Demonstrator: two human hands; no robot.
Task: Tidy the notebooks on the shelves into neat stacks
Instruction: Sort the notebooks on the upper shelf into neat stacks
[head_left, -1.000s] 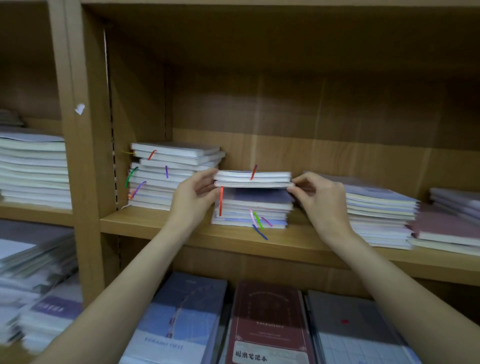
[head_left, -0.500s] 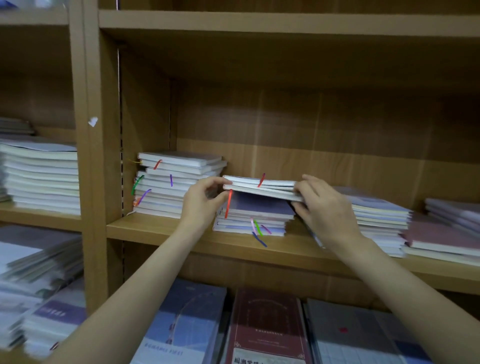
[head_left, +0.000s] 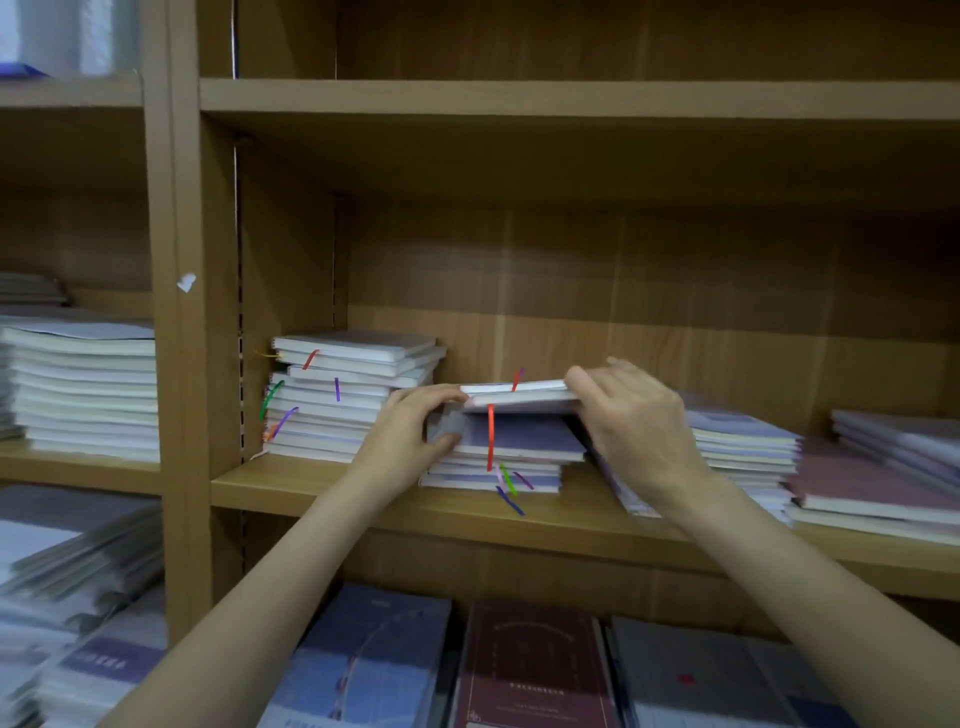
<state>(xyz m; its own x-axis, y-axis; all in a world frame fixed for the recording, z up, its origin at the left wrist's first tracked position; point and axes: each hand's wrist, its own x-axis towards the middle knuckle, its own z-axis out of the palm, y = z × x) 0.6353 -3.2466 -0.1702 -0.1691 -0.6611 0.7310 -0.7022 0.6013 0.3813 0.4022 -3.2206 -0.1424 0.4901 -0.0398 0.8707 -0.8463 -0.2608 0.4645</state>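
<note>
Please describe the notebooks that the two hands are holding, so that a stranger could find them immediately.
Look at the middle wooden shelf, at the short stack between two taller ones. The left hand and right hand hold two thin notebooks above it. Unlike the others, they are lifted, with a red ribbon hanging down.

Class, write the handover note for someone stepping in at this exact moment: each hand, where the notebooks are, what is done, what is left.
Left hand: grips the left end of two lifted notebooks.
Right hand: grips their right end.
They are held just above the middle stack on the shelf, not yet set down.
Done: little; the left stack is staggered, and the right stack fans out.
Left: square the held pair onto the middle stack, then straighten the other stacks.
</note>
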